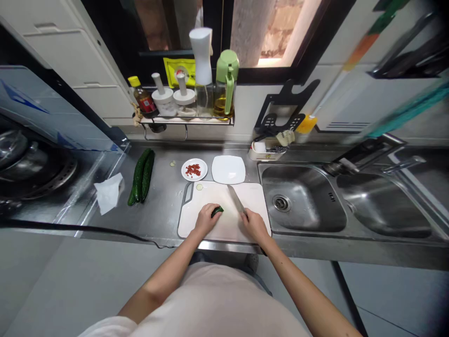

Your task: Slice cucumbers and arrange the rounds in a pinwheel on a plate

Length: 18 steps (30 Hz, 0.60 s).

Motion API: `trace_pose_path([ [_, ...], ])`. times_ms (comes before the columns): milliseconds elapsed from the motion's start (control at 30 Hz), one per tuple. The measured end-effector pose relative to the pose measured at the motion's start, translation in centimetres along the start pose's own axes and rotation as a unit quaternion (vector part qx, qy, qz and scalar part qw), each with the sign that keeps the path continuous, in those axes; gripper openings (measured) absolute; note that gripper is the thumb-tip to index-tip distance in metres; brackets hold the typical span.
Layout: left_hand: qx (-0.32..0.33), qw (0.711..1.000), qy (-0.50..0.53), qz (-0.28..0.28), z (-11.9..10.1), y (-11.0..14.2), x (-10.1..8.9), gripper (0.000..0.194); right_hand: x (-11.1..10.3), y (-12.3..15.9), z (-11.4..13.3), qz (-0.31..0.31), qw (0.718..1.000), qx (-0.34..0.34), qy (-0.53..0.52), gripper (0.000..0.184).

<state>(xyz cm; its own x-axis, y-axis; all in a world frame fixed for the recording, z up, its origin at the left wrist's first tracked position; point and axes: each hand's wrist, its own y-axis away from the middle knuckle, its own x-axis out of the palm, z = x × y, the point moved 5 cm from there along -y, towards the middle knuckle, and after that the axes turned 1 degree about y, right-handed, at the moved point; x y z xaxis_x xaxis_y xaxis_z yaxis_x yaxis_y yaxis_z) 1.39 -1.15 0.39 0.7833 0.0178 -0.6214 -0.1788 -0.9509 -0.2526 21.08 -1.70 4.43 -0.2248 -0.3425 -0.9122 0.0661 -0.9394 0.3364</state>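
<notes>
On the white cutting board (196, 227), my left hand (206, 219) is closed over a short dark green piece of cucumber (217, 211), part of which is hidden by the fingers. My right hand (255, 226) grips a kitchen knife (235, 198) by its handle, the blade pointing away from me over the board, to the right of the cucumber piece. A pale round cucumber slice (199, 186) lies at the board's far left corner. Just behind the board stand a small white plate with chopped red pieces (193, 170) and a bare white square plate (228, 169).
Whole cucumbers (141, 177) and a crumpled white tissue (108, 192) lie on the steel counter at left. A double sink (301, 196) borders the board on the right. Behind, a wall rack (189, 121) holds bottles and jars. A stove (38, 173) stands far left.
</notes>
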Motion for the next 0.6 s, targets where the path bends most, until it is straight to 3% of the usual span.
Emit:
trace_pose_path([
  [433, 0.074, 0.996, -0.017, -0.039, 0.8, 0.4, 0.3, 0.023, 1.5, 0.9, 2.8, 0.047, 0.999, -0.022, 0.017, 0.025],
  [600, 0.072, 0.996, -0.022, -0.040, 0.6, 0.3, 0.3, 0.023, 1.1, 1.0, 4.1, 0.064, 0.997, -0.043, 0.027, 0.023],
])
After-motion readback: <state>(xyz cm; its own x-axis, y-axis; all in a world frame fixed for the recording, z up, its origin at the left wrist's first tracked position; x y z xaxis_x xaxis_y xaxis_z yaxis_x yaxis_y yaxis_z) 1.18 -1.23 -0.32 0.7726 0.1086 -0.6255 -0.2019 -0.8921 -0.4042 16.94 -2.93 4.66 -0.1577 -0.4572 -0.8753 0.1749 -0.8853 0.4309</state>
